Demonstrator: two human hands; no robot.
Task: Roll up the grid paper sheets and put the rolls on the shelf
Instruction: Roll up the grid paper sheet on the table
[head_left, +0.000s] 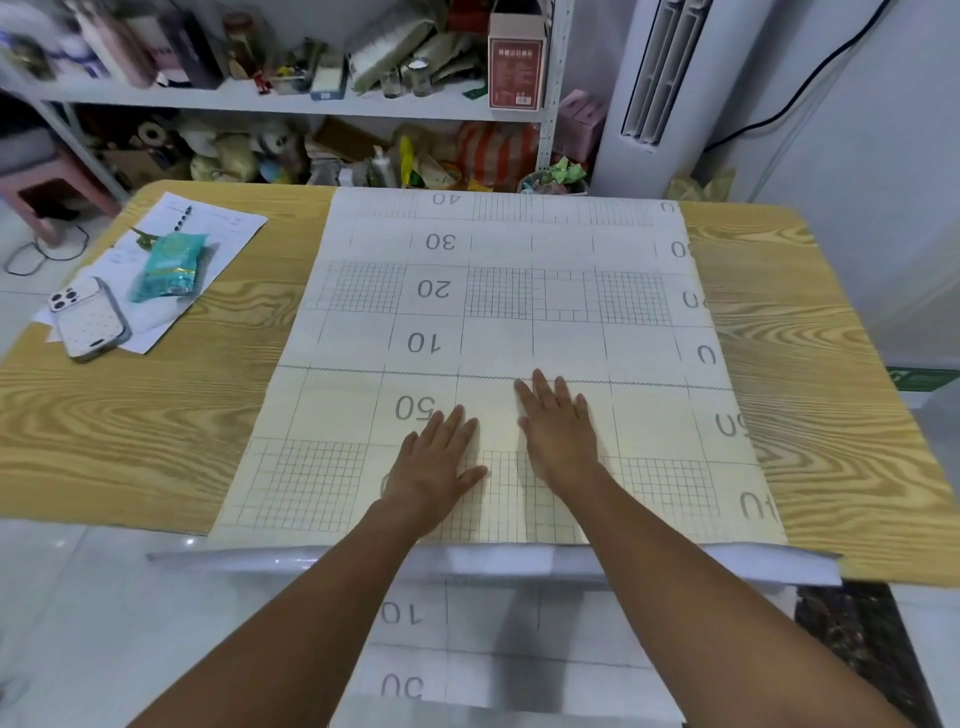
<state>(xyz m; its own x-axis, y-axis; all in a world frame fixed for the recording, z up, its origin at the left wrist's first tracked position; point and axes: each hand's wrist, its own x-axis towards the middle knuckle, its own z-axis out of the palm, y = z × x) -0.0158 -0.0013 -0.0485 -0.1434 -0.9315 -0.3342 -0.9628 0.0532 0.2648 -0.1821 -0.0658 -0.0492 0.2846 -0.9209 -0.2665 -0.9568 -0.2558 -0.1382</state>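
A large grid paper sheet (498, 312) lies flat across the wooden table (156, 405), printed with squares and the numbers 10 to 50. Its near end hangs over the table's front edge toward the floor (467, 639). My left hand (436, 457) and my right hand (558, 426) both rest palm down on the sheet near its front, fingers spread, holding nothing. The white metal shelf (291, 101) stands behind the table, crowded with items on both visible levels.
A phone (88, 319), a teal packet (169, 265) and white papers (208, 223) lie at the table's left. A pink stool (47, 182) stands at far left. A white standing air conditioner (660, 78) with a black cable is at back right.
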